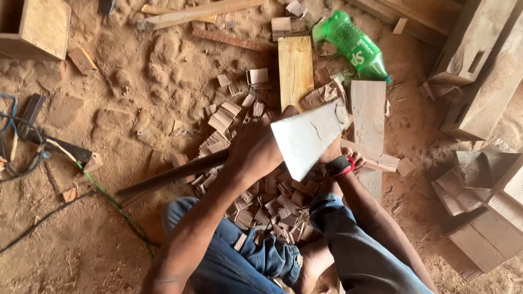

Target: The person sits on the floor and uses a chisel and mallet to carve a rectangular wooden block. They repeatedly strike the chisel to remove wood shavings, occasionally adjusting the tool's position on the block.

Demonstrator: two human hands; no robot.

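Observation:
My left hand point(255, 151) is shut around a hatchet, gripping its dark wooden handle point(169, 175) close to the head. The handle runs down-left over the sandy ground. The wide pale blade point(306, 139) is raised in front of me and covers most of my right hand point(344, 161), which wears a red and black wristband. A few right fingers show beside a pale wood strip point(378, 159), and I cannot tell whether they grip it. Small cut wood pieces point(267, 204) lie heaped between my legs in blue jeans.
A light plank point(295, 68) and a grey board point(369, 111) lie just beyond the hatchet. A green plastic bottle point(357, 46) lies behind them. Big wooden blocks point(479, 49) stack at right, a wooden box point(41, 27) at top left, cables point(16, 144) at left.

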